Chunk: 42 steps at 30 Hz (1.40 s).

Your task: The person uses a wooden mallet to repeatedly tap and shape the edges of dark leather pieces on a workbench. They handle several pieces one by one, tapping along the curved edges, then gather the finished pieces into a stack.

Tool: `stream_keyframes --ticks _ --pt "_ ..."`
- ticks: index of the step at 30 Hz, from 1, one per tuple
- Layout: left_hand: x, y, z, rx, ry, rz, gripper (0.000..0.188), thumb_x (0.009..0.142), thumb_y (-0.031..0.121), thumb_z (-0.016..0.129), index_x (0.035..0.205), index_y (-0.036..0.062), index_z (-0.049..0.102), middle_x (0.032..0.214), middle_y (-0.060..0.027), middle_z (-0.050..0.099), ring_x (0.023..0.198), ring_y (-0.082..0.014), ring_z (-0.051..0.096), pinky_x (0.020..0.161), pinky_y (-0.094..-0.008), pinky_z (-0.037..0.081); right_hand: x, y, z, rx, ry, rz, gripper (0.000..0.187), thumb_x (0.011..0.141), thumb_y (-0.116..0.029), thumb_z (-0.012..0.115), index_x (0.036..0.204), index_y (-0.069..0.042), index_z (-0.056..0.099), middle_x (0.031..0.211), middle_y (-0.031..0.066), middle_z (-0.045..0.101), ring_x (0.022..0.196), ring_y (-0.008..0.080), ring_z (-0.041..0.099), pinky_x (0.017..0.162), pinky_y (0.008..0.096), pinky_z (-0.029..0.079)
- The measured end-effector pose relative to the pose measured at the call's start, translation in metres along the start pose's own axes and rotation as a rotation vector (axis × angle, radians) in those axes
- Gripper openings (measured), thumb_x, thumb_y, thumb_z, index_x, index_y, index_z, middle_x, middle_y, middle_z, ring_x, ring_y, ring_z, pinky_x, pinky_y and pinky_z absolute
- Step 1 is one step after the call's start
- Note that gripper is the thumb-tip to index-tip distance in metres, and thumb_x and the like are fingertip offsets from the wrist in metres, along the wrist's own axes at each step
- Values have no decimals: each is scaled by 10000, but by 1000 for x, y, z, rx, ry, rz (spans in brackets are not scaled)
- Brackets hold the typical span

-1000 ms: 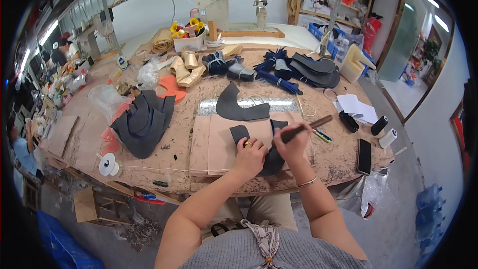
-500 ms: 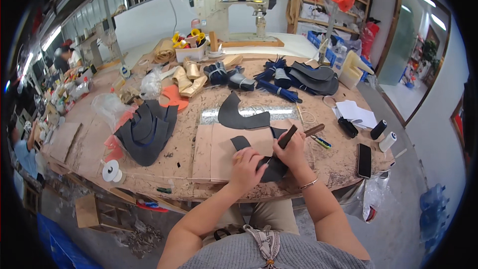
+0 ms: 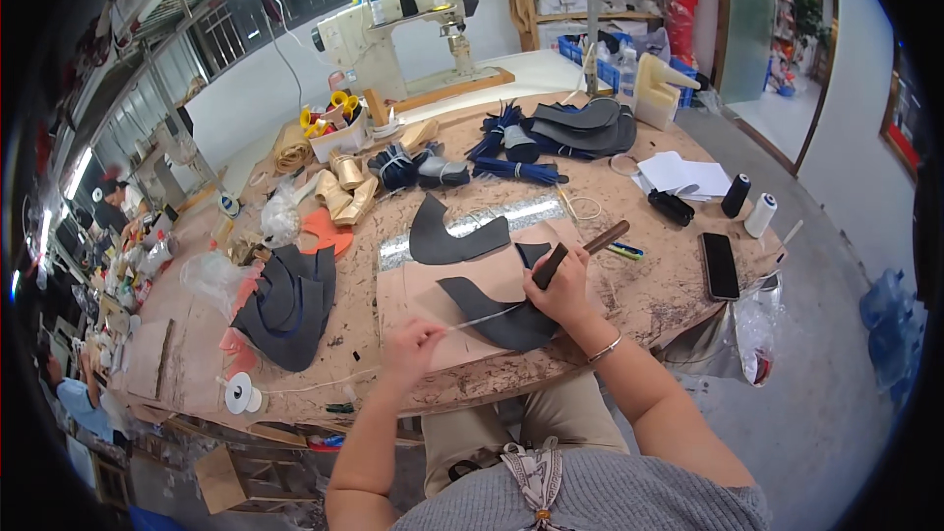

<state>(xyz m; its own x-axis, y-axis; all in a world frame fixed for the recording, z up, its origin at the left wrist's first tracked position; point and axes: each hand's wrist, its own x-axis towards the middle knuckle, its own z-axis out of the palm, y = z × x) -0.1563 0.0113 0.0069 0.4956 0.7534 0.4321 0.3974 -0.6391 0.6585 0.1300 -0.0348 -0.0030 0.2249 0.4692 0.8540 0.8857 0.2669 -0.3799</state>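
My left hand [image 3: 413, 346] is closed in a pinch on a narrow white tape [image 3: 482, 319], which stretches right across a curved dark grey piece [image 3: 511, 326]. My right hand [image 3: 559, 287] rests at the far side of that piece, fingers wrapped round a tool with a brown wooden handle [image 3: 608, 236] and a dark flat bar [image 3: 551, 265]; whether these are one tool or two I cannot tell. A second curved grey piece [image 3: 433, 239] lies beyond, partly over a shiny metal plate [image 3: 541, 211]. Under the work is a pale tan board [image 3: 403, 285].
A white spool [image 3: 241, 393] sits at the front left, beside stacked grey pieces [image 3: 295, 310]. On the right are a phone [image 3: 719, 266], a black thread cone [image 3: 736, 196] and a white one [image 3: 760, 215]. Bundled dark pieces [image 3: 511, 143] and a sewing machine [image 3: 393, 39] stand behind.
My left hand has moved left off the grey piece, drawing out the white tape. My right hand stays near the piece with the tool. The view has tilted and shifted.
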Motion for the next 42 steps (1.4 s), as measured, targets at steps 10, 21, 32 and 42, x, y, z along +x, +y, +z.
stream_keyframes --ticks 10,21,32,42 --pt "52 -12 -23 326 13 156 187 798 187 773 939 77 721 973 -42 661 927 -242 639 824 -378 493 -2 3 5 -13 15 6 202 683 -156 769 747 -102 585 738 42 571 775 251 561 828 421 371" --pt "70 6 89 208 -358 417 148 789 106 701 930 132 738 963 -8 683 931 -213 637 904 -372 404 -1 4 3 15 15 7 201 668 -147 771 725 -109 582 722 29 577 773 246 569 812 414 362" --pt "51 18 88 303 -174 447 55 825 100 674 864 133 696 915 -16 640 924 -215 620 868 -390 385 12 -11 3 54 -71 -67 186 686 -162 759 724 -98 588 684 43 576 766 248 571 840 414 374" --pt "39 36 127 347 -10 243 72 834 125 665 906 131 674 920 -43 636 928 -248 616 851 -415 381 18 2 1 -189 -132 -83 186 683 -148 752 722 -70 588 740 81 597 792 271 583 818 415 370"
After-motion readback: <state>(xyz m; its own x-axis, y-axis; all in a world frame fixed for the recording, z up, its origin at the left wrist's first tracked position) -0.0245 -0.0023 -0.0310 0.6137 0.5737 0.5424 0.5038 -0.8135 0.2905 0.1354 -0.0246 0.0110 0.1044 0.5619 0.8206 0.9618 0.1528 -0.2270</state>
